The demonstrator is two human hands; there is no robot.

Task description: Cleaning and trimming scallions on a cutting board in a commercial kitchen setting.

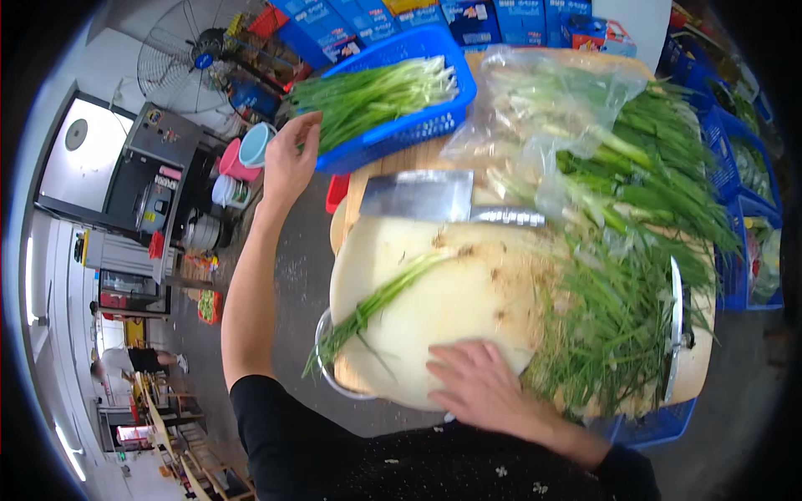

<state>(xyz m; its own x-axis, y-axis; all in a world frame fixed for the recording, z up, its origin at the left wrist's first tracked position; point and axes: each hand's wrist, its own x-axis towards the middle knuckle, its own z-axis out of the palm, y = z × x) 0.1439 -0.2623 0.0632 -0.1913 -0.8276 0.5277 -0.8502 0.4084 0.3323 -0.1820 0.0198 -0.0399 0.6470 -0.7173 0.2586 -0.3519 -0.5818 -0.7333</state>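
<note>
My left hand point(293, 150) is at the leafy end of trimmed scallions point(388, 94) lying in a blue plastic basket point(401, 134). Its fingers are curled, with a gap before the thumb and nothing visibly gripped. My right hand point(476, 385), slightly blurred, is spread over the near edge of a pale round cutting board point(413, 332). A few scallions point(401, 285) lie across the board's left part, leaves overhanging the edge. Beyond them rests a cleaver point(420, 194) with a metal handle. Loose green trimmings point(608, 332) and rooty scraps point(514, 275) cover the board's right side.
Untrimmed scallions point(658, 150) lie at the far right, partly under a clear plastic bag point(557, 94). A second knife point(674, 332) lies at the right among the trimmings. Blue crates point(742, 150) stand beyond. Buckets point(238, 160) and a floor fan point(200, 59) are at the left.
</note>
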